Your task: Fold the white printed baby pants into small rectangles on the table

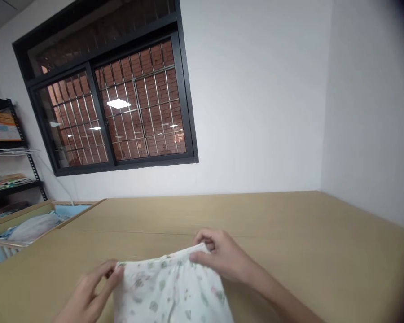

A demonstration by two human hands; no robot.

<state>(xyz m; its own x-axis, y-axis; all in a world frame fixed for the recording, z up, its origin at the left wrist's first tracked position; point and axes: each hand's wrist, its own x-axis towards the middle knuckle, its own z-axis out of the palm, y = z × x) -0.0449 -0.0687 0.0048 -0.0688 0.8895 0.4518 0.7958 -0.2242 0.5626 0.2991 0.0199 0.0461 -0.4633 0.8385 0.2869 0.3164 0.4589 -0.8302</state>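
Qty: 1 cloth [171,287], 2 hands, on 1 table [289,224]. My left hand [90,291] pinches the cloth's top-left corner and my right hand [218,255] grips the top-right; top hem runs left–right, the rest trails toward me, lying at the table's near edge. Table beyond and to the right is bare up to the walls; a bin [30,220] sits far left.

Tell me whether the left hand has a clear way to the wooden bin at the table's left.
Probably yes. Only bare table lies between the left hand and the wooden bin. That hand is pinching the floral cloth, though, and the reach looks long.
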